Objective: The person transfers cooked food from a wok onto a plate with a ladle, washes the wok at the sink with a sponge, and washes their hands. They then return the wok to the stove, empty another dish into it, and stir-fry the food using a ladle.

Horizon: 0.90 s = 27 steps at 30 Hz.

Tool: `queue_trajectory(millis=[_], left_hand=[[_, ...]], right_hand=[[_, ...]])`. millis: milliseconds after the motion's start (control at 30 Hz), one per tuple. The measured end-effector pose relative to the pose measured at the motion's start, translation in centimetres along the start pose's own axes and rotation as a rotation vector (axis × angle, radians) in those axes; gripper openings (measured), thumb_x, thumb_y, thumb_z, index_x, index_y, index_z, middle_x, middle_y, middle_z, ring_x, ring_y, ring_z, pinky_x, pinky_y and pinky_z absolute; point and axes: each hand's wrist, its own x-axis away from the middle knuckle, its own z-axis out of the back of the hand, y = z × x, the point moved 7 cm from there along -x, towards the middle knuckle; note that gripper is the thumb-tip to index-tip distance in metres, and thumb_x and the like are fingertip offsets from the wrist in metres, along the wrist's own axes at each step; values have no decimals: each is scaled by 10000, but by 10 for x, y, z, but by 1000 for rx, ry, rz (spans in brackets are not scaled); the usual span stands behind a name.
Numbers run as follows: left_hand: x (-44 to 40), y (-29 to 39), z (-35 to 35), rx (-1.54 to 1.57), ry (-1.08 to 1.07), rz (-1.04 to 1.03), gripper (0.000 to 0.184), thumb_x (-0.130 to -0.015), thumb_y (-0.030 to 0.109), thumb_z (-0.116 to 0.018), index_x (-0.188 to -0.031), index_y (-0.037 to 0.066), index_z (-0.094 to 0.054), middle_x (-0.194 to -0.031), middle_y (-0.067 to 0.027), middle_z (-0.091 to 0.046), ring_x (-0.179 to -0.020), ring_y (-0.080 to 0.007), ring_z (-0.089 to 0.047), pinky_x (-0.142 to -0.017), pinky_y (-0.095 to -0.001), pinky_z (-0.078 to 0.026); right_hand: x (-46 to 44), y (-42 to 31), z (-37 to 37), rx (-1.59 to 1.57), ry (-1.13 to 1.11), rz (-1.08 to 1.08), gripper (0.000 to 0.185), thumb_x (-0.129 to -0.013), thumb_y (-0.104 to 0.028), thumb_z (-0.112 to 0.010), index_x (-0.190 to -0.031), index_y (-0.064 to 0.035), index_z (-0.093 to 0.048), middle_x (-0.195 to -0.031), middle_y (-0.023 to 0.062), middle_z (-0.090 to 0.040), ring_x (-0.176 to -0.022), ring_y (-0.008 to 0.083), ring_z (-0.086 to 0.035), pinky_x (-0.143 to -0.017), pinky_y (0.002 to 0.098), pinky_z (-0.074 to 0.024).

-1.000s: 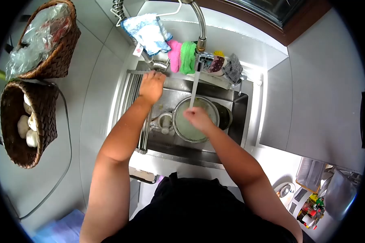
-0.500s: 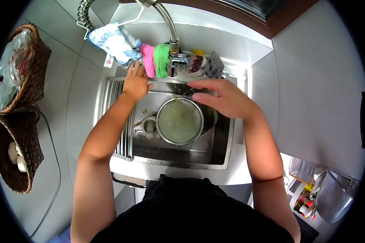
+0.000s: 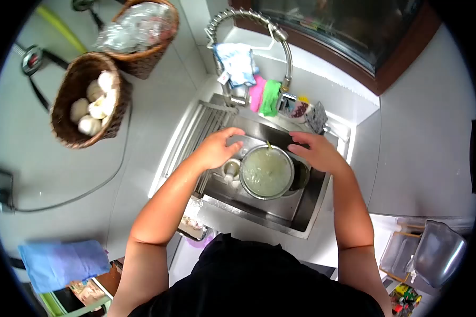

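A round metal bowl (image 3: 267, 171) of cloudy, pale green liquid sits in the sink (image 3: 238, 207); a thin green piece pokes up at its far rim. Behind its right side a darker pot (image 3: 301, 175) shows in part. My left hand (image 3: 222, 148) hovers at the bowl's upper left, thumb and fingers apart, holding nothing. On the other side my right hand (image 3: 320, 151) is held open above the upper right rim, also with nothing in it. Left of the bowl lies the drain (image 3: 230, 170).
A roll-up rack (image 3: 198, 140) covers the sink's left end. Behind stand a spring faucet (image 3: 288, 58), a blue-white cloth (image 3: 237, 63), pink (image 3: 256, 93) and green cloths (image 3: 270, 99). At left are a basket of garlic-like bulbs (image 3: 92, 108) and a basket with plastic bags (image 3: 140, 31).
My left hand has left the faucet base and come down beside the bowl. My right hand stays near the rim, slightly farther right of it. The view has turned and shifted left.
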Motion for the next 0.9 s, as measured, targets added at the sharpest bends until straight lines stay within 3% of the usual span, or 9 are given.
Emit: queue_trajectory(millis=[167, 233, 300, 367, 467, 633, 700, 833, 900], left_hand=[[19, -7, -23, 1167, -297, -112, 479, -951, 370, -531, -1304, 46, -508, -1319, -157, -545, -1238, -269, -503, -1033, -380, -382], [-3, -114, -73, -384, -223, 40, 506, -950, 392, -504, -1386, 141, -442, -1372, -180, -490, -1292, -324, -448, -1085, -457, -327], [34, -77, -64, -1155, -326, -32, 576, -936, 466, -507, -1395, 126, -439, -1399, -212, -449, -1297, -352, -431, -1105, -427, -305], [36, -52, -42, -9, -211, 42, 595, -905, 483, -570, -1361, 112, -482, -1328, -202, -525, -1233, -341, -500, -1050, -390, -381], [66, 23, 3, -209, -89, -150, 565, -923, 439, -563, -1333, 58, -494, -1283, -178, -572, -1204, -337, -530, -991, -377, -428], [63, 31, -36, 1165, -642, -254, 516, -987, 428, -440, -1366, 79, -463, -1322, -141, -543, -1261, -248, -479, -1058, -408, -349], [45, -5, -66, -277, -369, 119, 603, -885, 471, -585, -1374, 137, -471, -1383, -188, -478, -1308, -312, -428, -1075, -415, -336], [39, 8, -148, -45, -274, -474, 386, -883, 323, -630, -1173, 69, -609, -1339, -199, -496, -1252, -322, -464, -1025, -355, -376], [47, 28, -183, 79, -275, -481, 280, -919, 287, -590, -1012, 29, -645, -1240, -181, -552, -1137, -301, -530, -941, -350, -421]], right_hand=[[5, -2, -50, -107, -167, 192, 558, -905, -447, -558, -1315, -69, -528, -1260, 194, -582, -1123, 298, -586, -986, 376, -433], [-18, 86, -111, 953, -226, -131, 535, -924, -447, -528, -1320, -86, -527, -1250, 182, -593, -1113, 290, -591, -975, 370, -441], [-5, 94, -117, 555, -63, -109, 514, -943, -448, -498, -1324, -104, -527, -1240, 170, -604, -1102, 283, -596, -964, 364, -448], [16, 49, -81, 69, 47, 15, 497, -935, -415, -535, -1322, -103, -529, -1210, 161, -622, -1076, 259, -605, -939, 344, -459], [63, -30, -20, -77, 234, -55, 475, -900, -307, -640, -1292, -54, -553, -1167, 139, -642, -1062, 201, -601, -913, 314, -464], [88, -49, -64, -188, 54, 122, 475, -935, -251, -533, -1342, -10, -480, -1198, 172, -616, -1103, 256, -596, -973, 360, -449], [91, 42, -125, 1014, -124, -344, 492, -912, -293, -535, -1330, -36, -503, -1175, 183, -624, -1090, 286, -599, -979, 379, -438], [177, 45, -164, 81, 265, -240, 418, -876, -414, -570, -1137, -100, -660, -1009, 170, -670, -1025, 288, -610, -910, 381, -459], [225, 63, -160, 563, 304, -351, 414, -859, -484, -582, -872, -94, -719, -879, 122, -670, -924, 304, -608, -831, 415, -472]])
